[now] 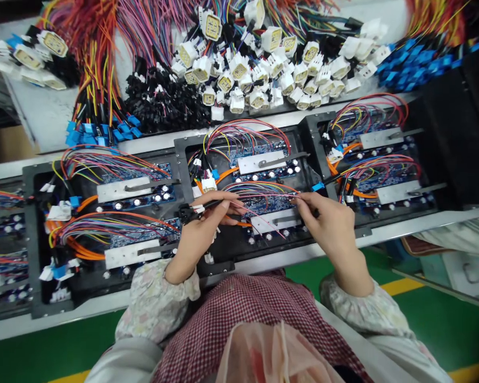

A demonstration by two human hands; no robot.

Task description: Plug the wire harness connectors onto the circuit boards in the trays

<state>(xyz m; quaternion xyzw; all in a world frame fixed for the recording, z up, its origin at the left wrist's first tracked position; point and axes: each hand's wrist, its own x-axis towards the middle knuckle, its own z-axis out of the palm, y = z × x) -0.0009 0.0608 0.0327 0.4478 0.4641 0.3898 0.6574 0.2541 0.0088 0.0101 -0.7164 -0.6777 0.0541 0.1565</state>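
My left hand (203,234) is closed around a wire harness with black connectors (188,211) poking out on its left side. Thin pink wires (259,211) run from that hand to the right over the near circuit board (279,202). With thumb and forefinger pinched, my right hand (323,213) grips a wire end at the board's right part. This board carries a silver metal plate (277,221) and an arch of coloured wires (259,185). It lies in a black tray (239,258) together with a second wired board (263,159) behind it.
Similar black trays with wired boards stand left (27,213) and right (387,165). Behind them lie piles of white connectors (239,69), black connectors (159,96) and blue connectors (415,66). A metal rail (387,234) runs along the front, above a green floor (383,266).
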